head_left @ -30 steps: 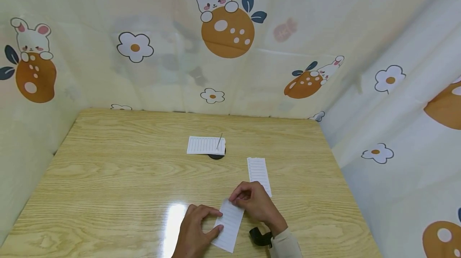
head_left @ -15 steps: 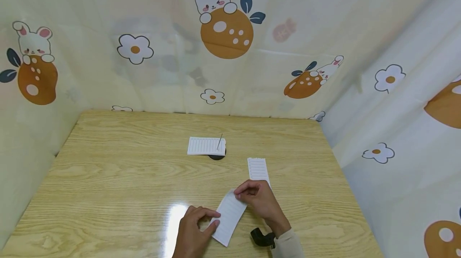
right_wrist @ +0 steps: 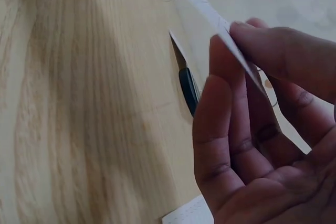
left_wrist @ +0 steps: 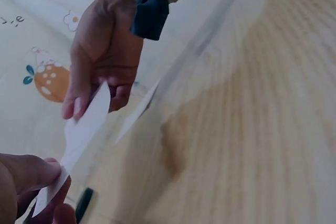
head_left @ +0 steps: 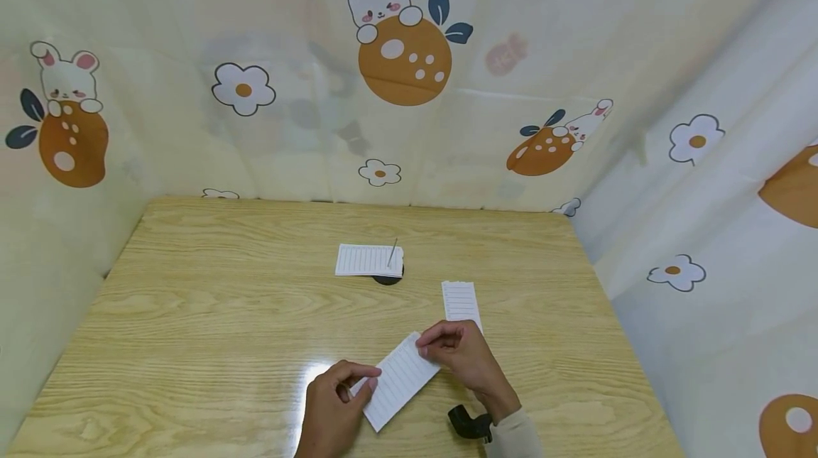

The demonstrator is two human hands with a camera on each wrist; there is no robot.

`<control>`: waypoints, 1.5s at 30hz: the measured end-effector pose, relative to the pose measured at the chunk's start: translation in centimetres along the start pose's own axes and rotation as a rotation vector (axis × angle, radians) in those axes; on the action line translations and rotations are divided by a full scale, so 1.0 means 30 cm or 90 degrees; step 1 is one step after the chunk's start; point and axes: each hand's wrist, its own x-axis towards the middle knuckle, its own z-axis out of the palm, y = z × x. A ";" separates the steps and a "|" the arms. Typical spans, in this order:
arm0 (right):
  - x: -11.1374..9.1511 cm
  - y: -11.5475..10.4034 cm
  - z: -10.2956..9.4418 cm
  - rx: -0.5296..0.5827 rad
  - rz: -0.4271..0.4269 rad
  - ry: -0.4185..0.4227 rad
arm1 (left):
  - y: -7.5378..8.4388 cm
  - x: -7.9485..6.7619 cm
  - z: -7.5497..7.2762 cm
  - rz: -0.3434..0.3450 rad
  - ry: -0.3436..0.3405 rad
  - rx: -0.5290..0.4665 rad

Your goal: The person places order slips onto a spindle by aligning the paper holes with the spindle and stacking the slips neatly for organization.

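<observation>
A lined paper slip (head_left: 399, 383) is held between both hands above the near part of the table, slanting up to the right. My left hand (head_left: 334, 405) pinches its lower left end between thumb and fingers. At the upper right end, my right hand (head_left: 465, 357) pinches it between thumb and fingertips; the right wrist view shows the paper (right_wrist: 231, 45) edge-on there. Farther back, a stack of lined slips (head_left: 361, 260) sits on a thin upright metal spike (head_left: 393, 253) with a round black base (head_left: 387, 280). Another lined slip (head_left: 460, 300) lies beyond my right hand, which partly covers it.
The wood-grain table (head_left: 211, 316) is bordered at the back and sides by a printed curtain (head_left: 287, 138). A black wrist camera (head_left: 469, 424) is strapped at my right sleeve (head_left: 514, 437).
The held slip has turned clockwise, its upper end rising to the right. My right hand has shifted slightly right, and my left hand slightly left. The spike and loose slip stay put.
</observation>
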 end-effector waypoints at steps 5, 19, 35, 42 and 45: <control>-0.006 -0.013 -0.002 -0.028 0.002 -0.023 | 0.016 0.020 -0.018 0.022 0.030 -0.017; 0.001 -0.041 0.018 -0.004 -0.018 0.015 | 0.057 0.068 -0.071 0.006 0.063 -0.005; 0.028 -0.079 0.037 0.030 -0.028 0.089 | 0.074 0.110 -0.102 0.033 0.088 -0.017; 0.055 -0.112 0.044 0.016 -0.043 0.107 | 0.094 0.161 -0.123 0.071 0.109 -0.003; 0.070 -0.130 0.045 0.005 -0.051 0.117 | 0.100 0.188 -0.134 0.084 0.108 -0.004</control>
